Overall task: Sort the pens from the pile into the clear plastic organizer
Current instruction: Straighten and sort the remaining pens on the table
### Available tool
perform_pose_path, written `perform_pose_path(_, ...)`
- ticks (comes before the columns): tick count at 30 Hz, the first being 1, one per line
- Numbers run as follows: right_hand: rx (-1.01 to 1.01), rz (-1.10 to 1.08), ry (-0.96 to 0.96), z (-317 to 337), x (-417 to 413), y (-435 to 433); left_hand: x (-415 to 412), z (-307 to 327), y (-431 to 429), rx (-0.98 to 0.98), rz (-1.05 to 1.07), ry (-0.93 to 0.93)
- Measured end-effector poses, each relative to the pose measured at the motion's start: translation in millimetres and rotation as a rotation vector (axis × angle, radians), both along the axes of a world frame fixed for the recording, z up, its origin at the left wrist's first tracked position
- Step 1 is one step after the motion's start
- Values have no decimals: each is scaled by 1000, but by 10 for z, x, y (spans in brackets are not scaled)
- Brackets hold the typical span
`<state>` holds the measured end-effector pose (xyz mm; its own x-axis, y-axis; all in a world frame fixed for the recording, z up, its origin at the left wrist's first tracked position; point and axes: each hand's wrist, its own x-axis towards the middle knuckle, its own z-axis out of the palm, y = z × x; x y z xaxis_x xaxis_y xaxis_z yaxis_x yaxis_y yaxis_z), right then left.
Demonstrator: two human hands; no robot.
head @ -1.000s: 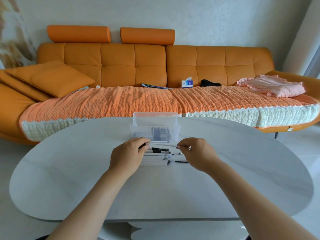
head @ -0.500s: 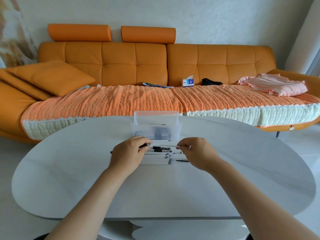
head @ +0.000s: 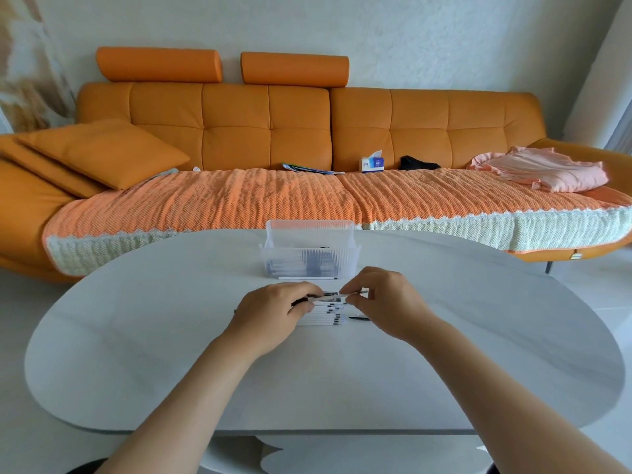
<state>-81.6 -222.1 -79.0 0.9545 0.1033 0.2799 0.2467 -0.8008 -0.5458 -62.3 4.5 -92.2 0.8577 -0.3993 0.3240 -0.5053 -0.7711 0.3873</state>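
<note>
We seem to be lifting one pen [head: 332, 295] off the pile [head: 323, 318], left hand [head: 273, 316] and right hand [head: 386, 306] each pinching an end, and next it needs carrying into the far organizer [head: 297, 265].

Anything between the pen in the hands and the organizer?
Nothing visible blocks it. The left hand and right hand hold the pen over the pile; beyond is bare table, then a white pen flat at the organizer's front wall, probably low enough to pass over. The organizer's top is open.

Nothing is reading clearly: the tissue box [head: 372, 164] label is blurring, and print on the pens [head: 328, 311] between the fingers [head: 359, 285] is showing too small.
</note>
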Motion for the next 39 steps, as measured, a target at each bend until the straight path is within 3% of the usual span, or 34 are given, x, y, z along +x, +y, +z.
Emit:
perform_pose_path(4, -2, 28, 24, -19, 0, -1, 8, -8, -26, 18, 7, -2)
perform_pose_path(9, -34, -86, 69, -5, 8, -86, 15, -6, -10, 7, 44, -5)
perform_pose_path(17, -8, 109, 17, -103, -14, 135, -57, 3, -144, 50, -8, 9)
perform_pose_path(24, 54, 86, 52, -72, 16, 121, -68, -4, -181, 33, -11, -19)
perform_pose_path(33, -113, 105, 51, -23, -37, 86, -48, -31, -263, -22, -47, -119)
perform_pose_path(39, 143, 54, 217, 25, -30, 57, -22, -36, -377, -38, -62, -270)
